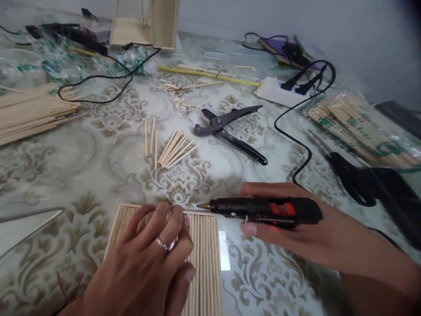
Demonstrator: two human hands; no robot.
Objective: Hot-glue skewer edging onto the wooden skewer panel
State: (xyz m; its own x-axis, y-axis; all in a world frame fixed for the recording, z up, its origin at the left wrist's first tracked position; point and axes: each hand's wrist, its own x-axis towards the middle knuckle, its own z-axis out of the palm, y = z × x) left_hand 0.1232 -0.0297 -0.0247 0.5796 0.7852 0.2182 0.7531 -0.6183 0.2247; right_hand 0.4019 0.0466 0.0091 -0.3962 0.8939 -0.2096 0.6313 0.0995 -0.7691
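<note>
My left hand, with a ring on one finger, lies on a flat panel of glued bamboo sticks at the near edge, fingers bent and pressing down on it. My right hand grips a black and red hot glue gun held sideways, its brass nozzle pointing left just above the panel's top edge. Beyond the panel lie a small fan of short cut sticks and three loose ones beside it.
Black cutting pliers lie in the middle. A white power strip with black cables sits at the back right, packets of sticks at the right, long sticks at the left, a stick-built box at the back.
</note>
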